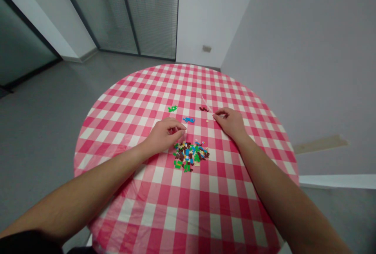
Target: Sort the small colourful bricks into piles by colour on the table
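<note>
A heap of small plastic building bricks in green, blue, brown, white and tan lies mid-table. My left hand hovers at the heap's upper left edge, thumb and forefinger brought together; anything between them is too small to name. Farther right, my right hand is closed in a pinch, its fingertips beside a small pale piece and a group of brown bricks. What the right fingertips hold, if anything, cannot be made out. Between the hands sits a blue group of bricks, with a green group behind it.
A red-and-white checked cloth covers the round table. From near my right fingertips a thin pale line runs away across the cloth. Glass partitions stand beyond the table, and a grey wall rises on the right.
</note>
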Demonstrator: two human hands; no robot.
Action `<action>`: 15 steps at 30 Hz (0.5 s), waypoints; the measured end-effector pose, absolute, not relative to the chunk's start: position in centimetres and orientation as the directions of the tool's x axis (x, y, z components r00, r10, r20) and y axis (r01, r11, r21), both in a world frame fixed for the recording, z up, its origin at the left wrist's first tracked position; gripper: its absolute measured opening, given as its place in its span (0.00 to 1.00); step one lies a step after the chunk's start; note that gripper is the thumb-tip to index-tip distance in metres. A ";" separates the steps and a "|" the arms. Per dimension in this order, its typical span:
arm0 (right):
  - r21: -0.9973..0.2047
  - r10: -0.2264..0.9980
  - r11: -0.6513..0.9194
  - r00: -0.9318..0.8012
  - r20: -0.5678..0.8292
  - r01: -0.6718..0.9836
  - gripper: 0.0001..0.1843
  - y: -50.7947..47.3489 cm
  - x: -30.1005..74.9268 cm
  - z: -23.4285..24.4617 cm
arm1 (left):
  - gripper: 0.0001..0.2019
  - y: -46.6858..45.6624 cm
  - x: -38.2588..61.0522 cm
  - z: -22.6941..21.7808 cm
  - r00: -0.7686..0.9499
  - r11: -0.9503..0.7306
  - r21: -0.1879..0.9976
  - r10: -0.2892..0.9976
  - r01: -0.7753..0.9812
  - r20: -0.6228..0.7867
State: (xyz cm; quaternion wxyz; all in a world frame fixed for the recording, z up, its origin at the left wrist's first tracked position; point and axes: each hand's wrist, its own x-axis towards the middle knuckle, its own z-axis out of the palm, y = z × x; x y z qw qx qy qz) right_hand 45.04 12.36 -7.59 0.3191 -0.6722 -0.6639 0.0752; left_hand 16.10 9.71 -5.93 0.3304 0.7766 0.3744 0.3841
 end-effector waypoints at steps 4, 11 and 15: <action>-0.529 0.941 0.086 0.106 0.322 0.845 0.09 12.4 44.8 -7.6 | 0.05 9.6 16.2 -5.8 0.423 -0.502 0.799 0.836 0.330 0.350; -0.549 0.936 0.061 0.144 0.323 0.834 0.10 12.5 44.7 -7.6 | 0.05 9.7 16.2 -5.9 0.424 -0.501 0.800 0.836 0.331 0.349; -0.564 0.925 0.054 0.172 0.339 0.824 0.10 12.4 44.9 -7.5 | 0.06 9.8 16.1 -6.1 0.418 -0.494 0.804 0.841 0.330 0.344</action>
